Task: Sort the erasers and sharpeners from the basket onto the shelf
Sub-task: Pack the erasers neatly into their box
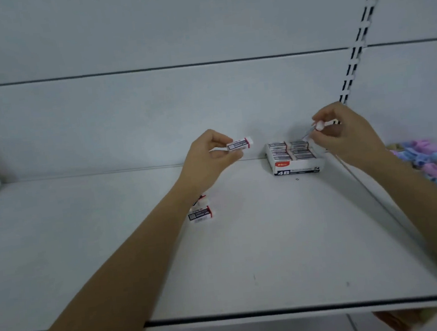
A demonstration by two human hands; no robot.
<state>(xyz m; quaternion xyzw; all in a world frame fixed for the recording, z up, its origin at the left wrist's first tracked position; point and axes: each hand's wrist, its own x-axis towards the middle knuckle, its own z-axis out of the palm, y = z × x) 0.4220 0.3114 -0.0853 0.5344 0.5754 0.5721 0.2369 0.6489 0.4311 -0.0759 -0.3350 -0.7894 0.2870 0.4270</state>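
The work looks partly done. An open box (296,168) marked 4B stands toward the back of the shelf (272,240), and the rows seen in it look full of wrapped erasers. Two or so loose erasers (201,213) lie on the shelf well to the left of the box and nearer the front edge, partly hidden by the left forearm, so they are not yet sorted. To the right of the box, past the shelf's side edge, lies a pastel heap (430,163) of small pink and blue items, too blurred to name. The basket cannot be made out, so how much is left in it cannot be judged. The left hand (211,156) hovers just left of the box and above the shelf, its fingers curled, pinching one wrapped eraser (240,144) by its end between thumb and fingertips, with the free end pointing toward the box. The right hand (347,133) hangs over the box's back right corner, fingers bunched together, pinching a small white and red piece (318,126) that is probably another eraser, though blur hides its detail.
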